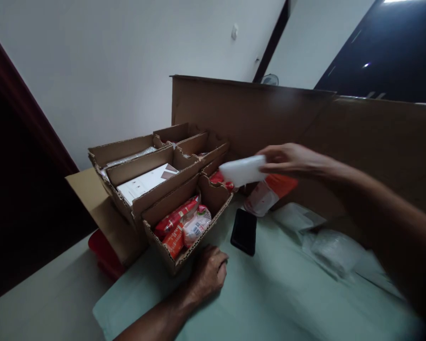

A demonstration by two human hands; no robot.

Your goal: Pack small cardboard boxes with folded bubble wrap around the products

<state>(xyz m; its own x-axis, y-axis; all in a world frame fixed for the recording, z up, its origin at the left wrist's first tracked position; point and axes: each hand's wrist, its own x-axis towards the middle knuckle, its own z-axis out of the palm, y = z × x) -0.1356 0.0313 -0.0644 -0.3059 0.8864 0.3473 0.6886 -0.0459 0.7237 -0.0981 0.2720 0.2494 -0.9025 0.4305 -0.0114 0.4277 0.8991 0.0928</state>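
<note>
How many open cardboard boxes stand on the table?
4: nearest box with red packets by the left hand; middle box; one behind; far one. More may be hidden.

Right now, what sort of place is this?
Likely a home packing spot: open cardboard boxes of red packets on a cloth-covered table, and the right hand holding a white packet.

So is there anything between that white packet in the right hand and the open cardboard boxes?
Nothing visible. The right hand holds the white packet in the air just beside the cardboard boxes, with only open space between them.
</note>
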